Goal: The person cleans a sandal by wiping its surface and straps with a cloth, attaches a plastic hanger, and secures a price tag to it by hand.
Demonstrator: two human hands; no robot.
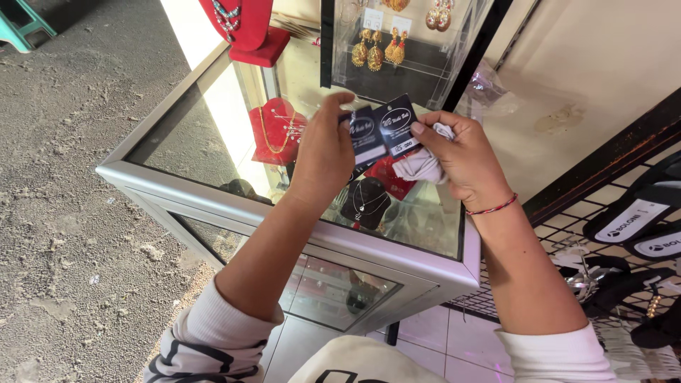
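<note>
The left hand [325,150] and right hand [456,157] pinch dark jewellery cards [383,131] between them above the glass display case [284,220]. The right hand also grips a white cloth [420,167].

Two small dark navy cards [383,131] with white oval print are held up over the glass case, overlapping, the one nearer the right hand bearing a white rectangular price sticker [405,146] at its lower edge. White tags [374,19] sit above the hanging gold earrings. White labels [631,221] line the black sandals' insoles at right
</note>
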